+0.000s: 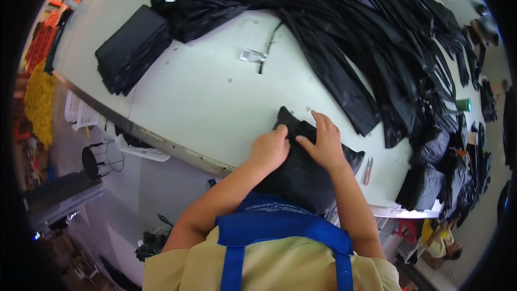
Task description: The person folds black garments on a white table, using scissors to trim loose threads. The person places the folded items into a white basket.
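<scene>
A piece of black fabric (299, 180), folded into a flat bundle, lies across the table's near edge and hangs toward my lap. My left hand (271, 150) is closed on the bundle's upper left part, with the fingers curled and the thumb at the cloth. On its upper right part rests my right hand (326, 145), fingers stretched out and thumb apart, touching the fabric. Just right of the bundle lies a small tool (368, 171) with a metal blade and a reddish handle. Beyond my hands, a white label (252, 55) lies beside a thin black strip (268, 51).
Long black fabric pieces (334, 21) spread over the white table's (188, 102) far side. A folded black stack (133, 48) sits at left, wrapped black bundles (425, 186) at right. White baskets (81, 110) and a round stool (91, 163) stand beyond the left edge. A person (442, 242) is at lower right.
</scene>
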